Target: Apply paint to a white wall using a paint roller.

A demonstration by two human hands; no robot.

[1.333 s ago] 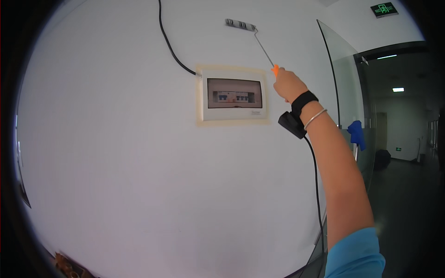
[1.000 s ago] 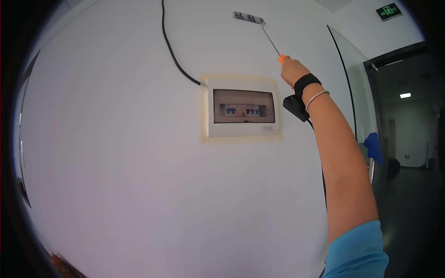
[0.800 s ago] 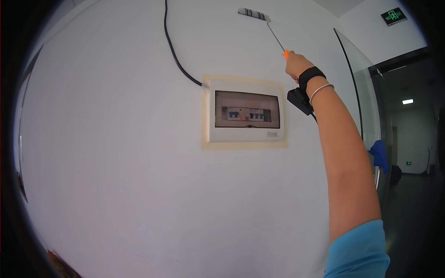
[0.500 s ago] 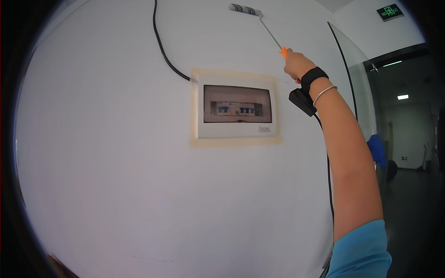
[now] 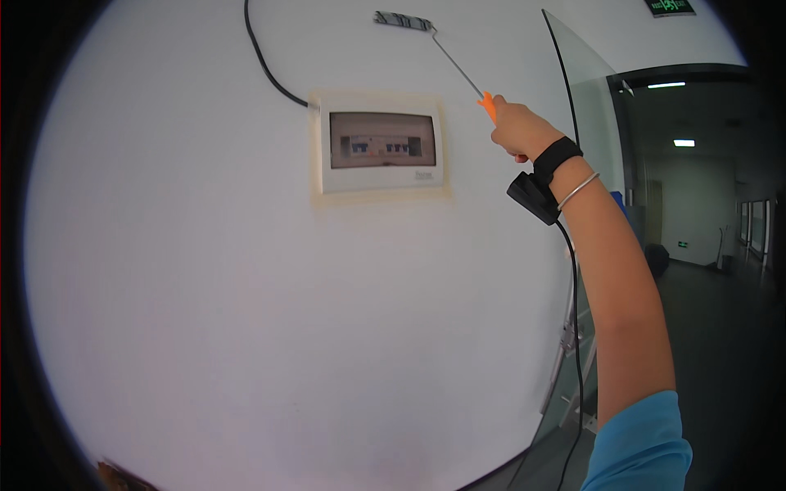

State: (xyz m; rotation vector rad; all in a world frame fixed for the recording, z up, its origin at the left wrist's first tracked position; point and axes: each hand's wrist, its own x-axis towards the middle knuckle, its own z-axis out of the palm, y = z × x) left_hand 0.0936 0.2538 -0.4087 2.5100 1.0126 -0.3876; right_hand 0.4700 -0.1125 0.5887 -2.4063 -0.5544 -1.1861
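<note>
My right hand (image 5: 524,128) is closed round the orange handle of a paint roller (image 5: 403,20), raised up against the white wall. The roller's striped grey sleeve lies nearly level, above a breaker box (image 5: 337,178), and its thin metal rod slants down to my grip. Masking tape (image 5: 316,182) in pale yellow frames the box, whose tinted window shows blue switches behind it. A black strap (image 5: 558,157) with a black device (image 5: 532,197) and a silver bangle (image 5: 578,190) circle my right wrist. My left hand is out of view.
A black cable (image 5: 264,67) runs down the wall to the box's upper left corner. Another black cord (image 5: 575,327) hangs from the wrist device. To the right are a glass panel (image 5: 585,90), a dark doorway and a corridor (image 5: 696,200). A brown object (image 5: 119,476) shows at lower left.
My view has tilted down and turned right, so the box sits higher and further left. The roller has come down closer to the box, still in my right hand.
</note>
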